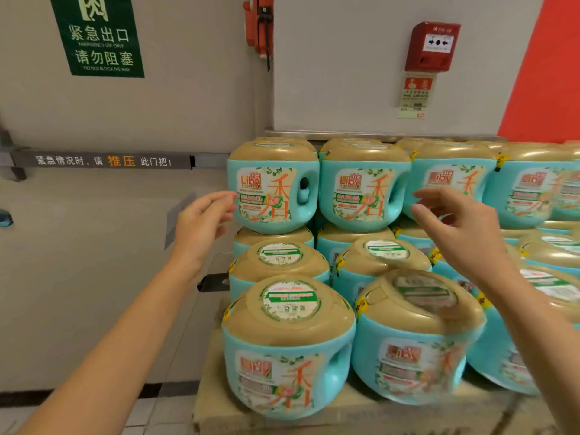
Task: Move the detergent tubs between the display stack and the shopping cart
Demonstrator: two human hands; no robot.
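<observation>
Teal detergent tubs with gold lids are piled in stepped tiers on a low platform. The top-left tub (272,186) faces me with its Liby label, and a second top tub (364,186) sits just right of it. My left hand (201,222) is raised with its fingers apart, its fingertips at the left side of the top-left tub. My right hand (455,224) hovers with spread fingers in front of the tub to the right (448,180), holding nothing. Lower front tubs (288,346) stand nearer me. No shopping cart is in view.
A grey emergency exit door (110,246) with a push bar (103,160) stands left of the stack. A red fire alarm box (431,47) hangs on the wall above. A red wall panel (546,73) is at the right. The cardboard-covered platform edge (219,412) lies at the bottom.
</observation>
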